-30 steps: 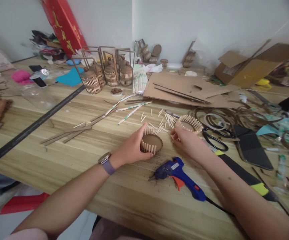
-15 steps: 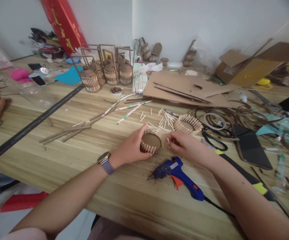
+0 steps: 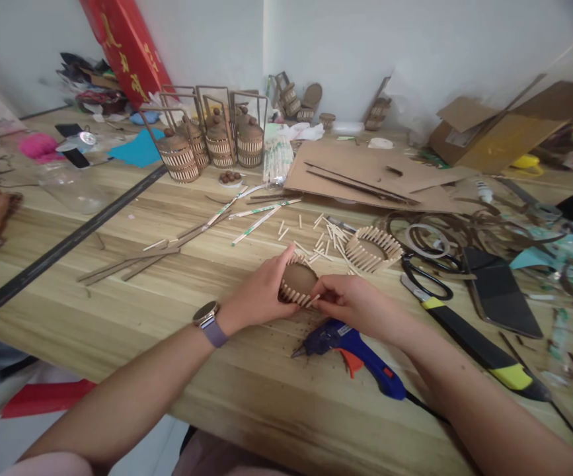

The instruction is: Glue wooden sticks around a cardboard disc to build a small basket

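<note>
Left hand (image 3: 262,292) — cupped round pegged disc (image 3: 299,280) | right hand (image 3: 348,301) — angled inward, pinching stick (image 3: 312,301)

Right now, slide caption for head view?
Left hand holds a stick-lined base; right hand pinches a stick at its rim.

Toward the worktop's (image 3: 246,396) near edge, our left hand (image 3: 264,291) grips a peg-rimmed disc (image 3: 299,279), our right hand (image 3: 348,301) a stick (image 3: 313,301).
</note>
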Demonstrator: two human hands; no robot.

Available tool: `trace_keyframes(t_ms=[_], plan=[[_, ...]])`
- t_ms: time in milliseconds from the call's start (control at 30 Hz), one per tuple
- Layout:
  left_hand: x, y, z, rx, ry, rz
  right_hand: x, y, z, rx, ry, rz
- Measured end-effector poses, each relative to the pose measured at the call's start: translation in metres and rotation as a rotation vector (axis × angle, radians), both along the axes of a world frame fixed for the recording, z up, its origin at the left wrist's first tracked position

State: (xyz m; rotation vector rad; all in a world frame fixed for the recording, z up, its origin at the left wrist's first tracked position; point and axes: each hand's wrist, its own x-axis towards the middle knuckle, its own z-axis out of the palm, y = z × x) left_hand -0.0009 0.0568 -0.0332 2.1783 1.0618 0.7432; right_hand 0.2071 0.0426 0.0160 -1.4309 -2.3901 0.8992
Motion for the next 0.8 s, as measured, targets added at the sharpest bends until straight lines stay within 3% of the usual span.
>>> trace_keyframes(t_ms=[367, 800], plan=[[0.0, 0.001, -0.002, 0.02, -0.014, 0.003, -0.002, 0.0, -0.009, 0.086, -0.065, 0.022], [0.0, 0.001, -0.004, 0.014, -0.038, -0.005, -0.002, -0.001, -0.013, 0.164, -0.051, 0.141]])
